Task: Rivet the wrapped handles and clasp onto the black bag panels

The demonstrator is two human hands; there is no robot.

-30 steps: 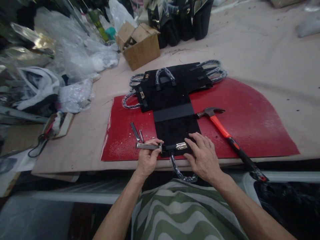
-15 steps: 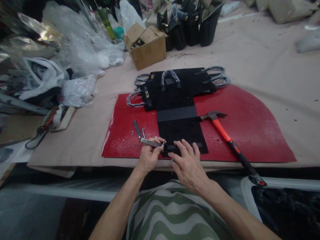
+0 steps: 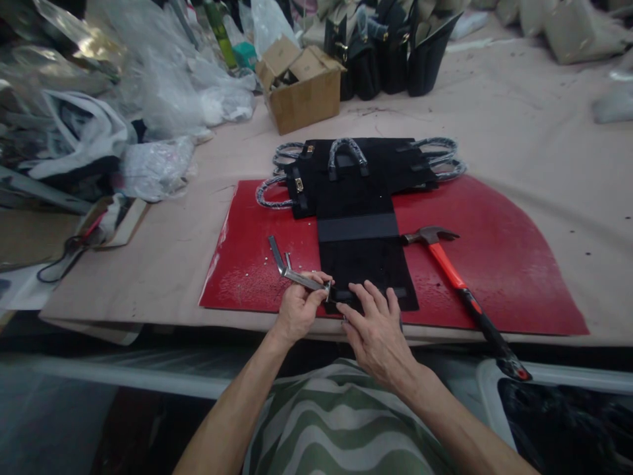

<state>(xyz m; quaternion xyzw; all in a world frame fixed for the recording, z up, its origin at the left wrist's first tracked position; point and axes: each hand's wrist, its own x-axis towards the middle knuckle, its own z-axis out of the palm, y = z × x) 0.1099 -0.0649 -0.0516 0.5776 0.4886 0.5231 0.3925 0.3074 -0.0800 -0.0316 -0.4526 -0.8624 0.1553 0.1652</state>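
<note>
From my end I see a cardboard box [image 3: 306, 99] at upper centre, flaps up, its contents too unclear to name; at lower right, a white bin [image 3: 488, 396] holds dark material. The black panel [image 3: 363, 260] lies at centre, its near end close to the front edge of the red mat [image 3: 509, 277]. My left hand [image 3: 299, 307] pinches a metal bar [image 3: 304, 280] there; my right hand [image 3: 373, 323] rests spread on the panel. Room for moving lies right of the hammer [image 3: 445, 264], whose handle overhangs the edge.
</note>
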